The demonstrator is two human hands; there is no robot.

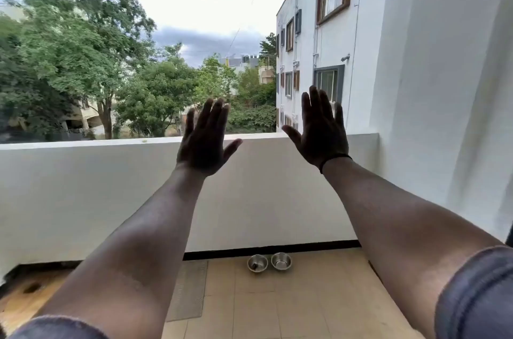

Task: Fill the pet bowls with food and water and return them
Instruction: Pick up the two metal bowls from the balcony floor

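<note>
1. Nearest to me, two grey sleeve cuffs sit at the bottom corners, the left sleeve [58, 329] low and the right sleeve [480, 294] higher, with both bare forearms reaching forward and up.
2. On the tiled floor [305, 305] below my arms lies a grey mat [188, 291], partly hidden by my left forearm.
3. Farther along the floor, two metal bowls stand side by side against the foot of the balcony wall [83, 194]: the left bowl [257, 263] has something small and dark in it, and I cannot tell what; the right bowl [281, 261] looks bare inside. They are just beside each other, well below both hands.
4. My left hand [204, 142] is raised in front of the wall's top edge, fingers straight and spread, holding nothing.
5. My right hand [322, 133] is raised beside it the same way, flat and spread, holding nothing, with a dark band [334, 159] at the wrist.
6. Beyond the wall stand green trees [83, 61], and a white building [388, 47] with windows rises on the right under cloudy sky.
</note>
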